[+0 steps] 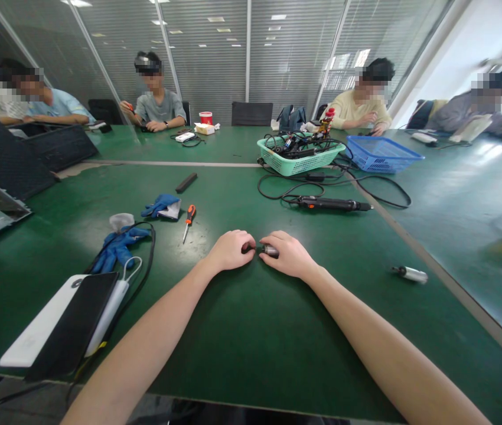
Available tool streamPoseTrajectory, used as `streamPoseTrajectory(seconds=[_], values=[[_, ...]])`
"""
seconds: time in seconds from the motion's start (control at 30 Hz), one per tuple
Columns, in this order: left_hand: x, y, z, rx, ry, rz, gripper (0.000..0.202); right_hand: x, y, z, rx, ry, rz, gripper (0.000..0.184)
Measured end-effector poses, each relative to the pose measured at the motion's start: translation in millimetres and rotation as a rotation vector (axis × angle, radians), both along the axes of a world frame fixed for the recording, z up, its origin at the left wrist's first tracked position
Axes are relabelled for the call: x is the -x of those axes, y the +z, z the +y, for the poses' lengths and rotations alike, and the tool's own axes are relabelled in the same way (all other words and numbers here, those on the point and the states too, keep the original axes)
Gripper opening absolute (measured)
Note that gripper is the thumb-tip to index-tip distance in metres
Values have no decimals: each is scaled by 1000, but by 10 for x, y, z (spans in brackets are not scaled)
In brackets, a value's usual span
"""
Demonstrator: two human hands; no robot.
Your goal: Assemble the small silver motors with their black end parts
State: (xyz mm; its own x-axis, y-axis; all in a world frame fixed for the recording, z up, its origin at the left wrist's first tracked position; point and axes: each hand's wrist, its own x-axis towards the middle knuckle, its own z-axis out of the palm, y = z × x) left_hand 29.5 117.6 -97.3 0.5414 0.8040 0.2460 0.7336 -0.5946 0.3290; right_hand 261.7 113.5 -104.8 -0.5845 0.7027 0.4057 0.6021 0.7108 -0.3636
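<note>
My right hand (290, 255) is closed round a small silver metal cylinder (271, 250), just above or on the green table (251, 342). Close by on the left, my left hand (232, 250) has its fingers curled round a small dark piece, mostly hidden by them. The two hands face each other with a narrow gap between the fingertips. A similar silver cylinder with a dark end (411, 274) lies off to the right. Left of my hands rests an orange-and-black screwdriver (190, 215).
Beyond my hands lie a black electric screwdriver (335, 204), a green basket of cables and tools (290, 167) and a blue basket (381, 156). Blue gloves (120, 247), a white power bank (108, 316) and a dark bar (186, 183) are leftward. Several people sit around the table.
</note>
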Motion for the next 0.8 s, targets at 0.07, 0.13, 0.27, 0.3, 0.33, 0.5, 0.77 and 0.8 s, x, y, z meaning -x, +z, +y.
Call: streamPoseTrajectory(seconds=[0.07, 0.13, 0.27, 0.3, 0.33, 0.5, 0.77, 0.8], values=[[0, -4, 0, -1, 1, -2, 11, 7, 1, -4, -3, -2, -8, 28], [0, -7, 1, -3, 0, -5, 12, 11, 4, -5, -4, -3, -14, 27], [3, -15, 5, -13, -7, -12, 11, 9, 0, 2, -1, -2, -13, 28], [4, -17, 6, -16, -9, -14, 10, 8, -5, 4, -2, -2, -11, 27], [5, -18, 6, -18, -11, -14, 10, 7, -10, 6, -2, -2, -11, 27], [16, -21, -3, -9, -21, -24, 12, 13, -25, 5, 1, -1, -13, 25], [18, -93, 27, -32, 133, -77, 17, 19, 3, -13, 13, -5, -9, 27], [19, -105, 36, -41, 182, -83, 16, 18, 6, -17, 19, -4, 0, 29]])
